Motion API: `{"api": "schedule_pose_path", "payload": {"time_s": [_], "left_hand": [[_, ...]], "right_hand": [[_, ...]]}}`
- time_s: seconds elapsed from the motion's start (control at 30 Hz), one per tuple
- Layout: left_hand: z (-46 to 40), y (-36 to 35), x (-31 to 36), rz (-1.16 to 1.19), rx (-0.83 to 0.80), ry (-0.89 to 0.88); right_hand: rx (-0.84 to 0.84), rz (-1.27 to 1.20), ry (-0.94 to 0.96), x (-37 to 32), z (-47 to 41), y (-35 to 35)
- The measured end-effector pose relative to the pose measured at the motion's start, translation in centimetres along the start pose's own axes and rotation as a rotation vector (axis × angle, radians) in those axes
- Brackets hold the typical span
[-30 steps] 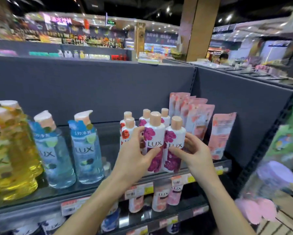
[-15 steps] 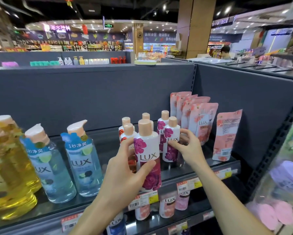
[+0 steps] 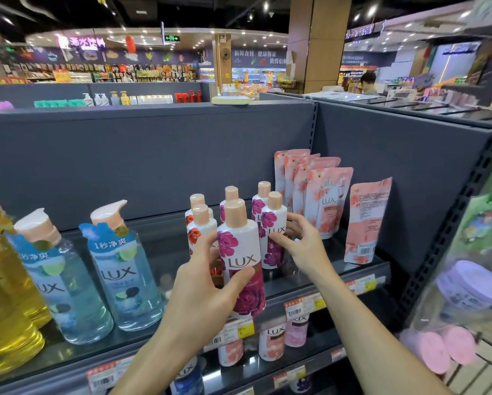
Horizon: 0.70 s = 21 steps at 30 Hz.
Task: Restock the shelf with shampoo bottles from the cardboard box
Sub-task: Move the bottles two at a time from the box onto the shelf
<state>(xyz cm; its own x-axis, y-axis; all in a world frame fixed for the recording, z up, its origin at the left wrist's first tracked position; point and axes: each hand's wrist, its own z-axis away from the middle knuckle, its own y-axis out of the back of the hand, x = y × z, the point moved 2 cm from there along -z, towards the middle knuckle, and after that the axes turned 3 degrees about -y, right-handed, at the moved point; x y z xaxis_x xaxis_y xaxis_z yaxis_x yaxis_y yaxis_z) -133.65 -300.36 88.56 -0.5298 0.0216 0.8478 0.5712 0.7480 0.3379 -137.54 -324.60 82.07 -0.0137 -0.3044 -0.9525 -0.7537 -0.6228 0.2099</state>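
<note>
Both forearms bare, left hand (image 3: 207, 283) and right hand (image 3: 304, 246) ungloved.

Left edge crops the yellow bottles (image 3: 8, 295) (labels half gone); hanging goods (image 3: 467, 295) blurred.

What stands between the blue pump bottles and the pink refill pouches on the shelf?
In the head view, white Lux bottles with flower prints stand there; the left hand grips the front one.

Both bare forearms reach up and forward from the bottom edge, the left from the lower middle, the right from the lower right. The left hand (image 3: 207, 283) is curled in a grip, thumb pointing up and to the right, fingers wrapped out of sight. The right hand (image 3: 304, 246) is spread, fingers lightly bent and pointing left.
</note>
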Motion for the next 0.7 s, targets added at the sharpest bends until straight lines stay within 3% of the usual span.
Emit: {"api": "schedule_pose_path", "payload": {"time_s": [0.37,0.5,0.6,0.7], "left_hand": [[-1.4,-1.5,-0.7,-0.128,0.073,0.012],[-3.3,-2.5,-1.3,-0.157,0.106,-0.001],[-4.9,-3.7,-2.4,-0.203,0.110,0.004],[-6.2,-4.9,-4.2,-0.233,0.102,0.036]], "right_hand": [[-0.042,0.081,-0.030,0.8,0.9,0.4],[-0.066,0.418,-0.069,2.0,2.8,2.2],[-0.185,0.757,-0.003,3.0,4.4,3.3],[-0.241,0.918,0.054,4.4,5.4,3.7]]}}
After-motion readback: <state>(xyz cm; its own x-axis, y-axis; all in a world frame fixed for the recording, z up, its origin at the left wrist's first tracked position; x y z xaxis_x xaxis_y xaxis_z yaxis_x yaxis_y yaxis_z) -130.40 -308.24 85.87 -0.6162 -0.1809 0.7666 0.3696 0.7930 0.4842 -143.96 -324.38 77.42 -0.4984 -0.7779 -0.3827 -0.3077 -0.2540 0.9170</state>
